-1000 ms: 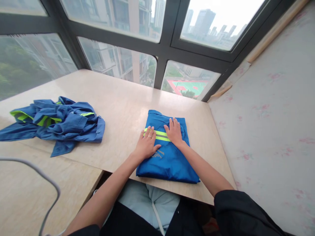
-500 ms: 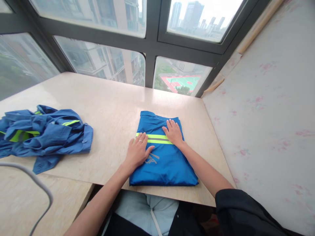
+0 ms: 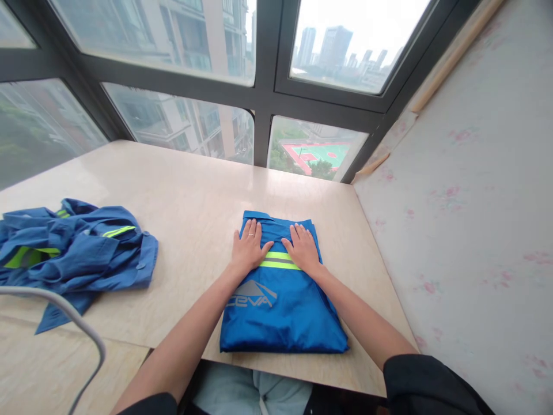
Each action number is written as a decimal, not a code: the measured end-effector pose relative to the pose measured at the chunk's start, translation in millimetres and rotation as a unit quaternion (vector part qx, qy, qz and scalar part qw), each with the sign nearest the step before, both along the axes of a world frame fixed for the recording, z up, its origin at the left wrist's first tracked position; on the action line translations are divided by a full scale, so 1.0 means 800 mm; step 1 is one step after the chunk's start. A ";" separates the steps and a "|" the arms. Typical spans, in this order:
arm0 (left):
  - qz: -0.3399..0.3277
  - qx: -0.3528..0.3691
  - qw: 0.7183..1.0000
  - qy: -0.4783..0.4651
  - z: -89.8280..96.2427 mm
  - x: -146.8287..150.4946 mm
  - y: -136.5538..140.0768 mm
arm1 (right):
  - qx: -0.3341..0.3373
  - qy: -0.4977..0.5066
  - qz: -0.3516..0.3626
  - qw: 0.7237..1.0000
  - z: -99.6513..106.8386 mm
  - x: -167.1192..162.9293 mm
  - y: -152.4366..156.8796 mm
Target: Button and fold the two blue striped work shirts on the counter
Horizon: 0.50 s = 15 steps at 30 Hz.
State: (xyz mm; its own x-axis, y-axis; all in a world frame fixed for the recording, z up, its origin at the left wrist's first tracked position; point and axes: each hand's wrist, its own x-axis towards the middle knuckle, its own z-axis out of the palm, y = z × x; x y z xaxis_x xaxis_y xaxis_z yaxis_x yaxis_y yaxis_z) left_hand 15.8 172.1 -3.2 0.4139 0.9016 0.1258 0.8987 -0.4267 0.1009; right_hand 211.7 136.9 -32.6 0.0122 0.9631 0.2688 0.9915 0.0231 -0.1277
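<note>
In the head view, the left hand (image 3: 248, 248) and right hand (image 3: 303, 251) lay flat, spread wide, on the folded blue garment (image 3: 283, 323) near the surface's (image 3: 190, 225) front edge, hiding parts of its yellow stripe (image 3: 280, 261). The crumpled garment (image 3: 97, 253) was cut off at left.

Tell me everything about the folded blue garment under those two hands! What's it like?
The folded blue garment lies flat in a four-sided bundle on the pale tabletop. Its cloth looks smooth and slightly shiny, with soft wrinkles. A yellow-green band with a grey middle stripe crosses it; nearer the person is a grey "CEVA" logo. The left hand and right hand rest palm-down on its far part.
</note>
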 end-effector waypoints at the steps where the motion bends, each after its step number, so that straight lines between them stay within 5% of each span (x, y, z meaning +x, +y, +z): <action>1: 0.004 0.002 1.000 -0.002 -0.001 -0.001 -0.001 | -0.001 0.001 -0.001 1.000 0.001 0.000 0.000; 15: -0.009 -0.025 0.999 -0.027 0.006 -0.018 0.005 | -0.064 0.013 0.023 0.998 0.006 0.032 -0.013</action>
State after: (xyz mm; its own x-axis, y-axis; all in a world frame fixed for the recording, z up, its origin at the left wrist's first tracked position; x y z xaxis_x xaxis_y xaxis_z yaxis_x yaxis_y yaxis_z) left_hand 1.2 176.3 1.2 0.4246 0.8993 0.1045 0.8831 -0.4369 0.1711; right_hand 237.0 126.9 -27.8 -0.0281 0.9892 0.1442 0.9860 0.0512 -0.1589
